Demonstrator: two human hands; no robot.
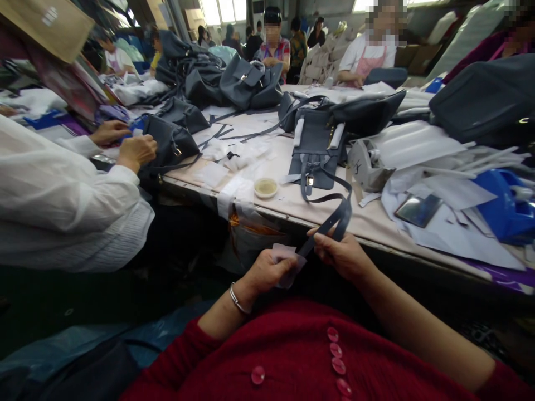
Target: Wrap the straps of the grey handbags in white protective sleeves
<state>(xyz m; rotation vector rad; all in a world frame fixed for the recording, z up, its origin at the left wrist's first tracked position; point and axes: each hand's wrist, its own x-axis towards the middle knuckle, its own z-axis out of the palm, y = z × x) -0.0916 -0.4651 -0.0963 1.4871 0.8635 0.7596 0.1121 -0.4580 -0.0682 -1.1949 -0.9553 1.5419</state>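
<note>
A thin white sheet of tissue paper is pinched in my left hand, around the end of a dark grey strap. My right hand grips that bag strap a little farther along, just off the table edge. From there the strap loops up to a dark grey handbag lying on the table, which has a metal buckle and white-wrapped parts at its sides. Where the paper covers the strap end, the end itself is hidden.
A small round dish stands near the table edge. At the right are a metal tape dispenser, a phone and a blue holder. On my left a co-worker's hands work at another bag. More bags are heaped behind.
</note>
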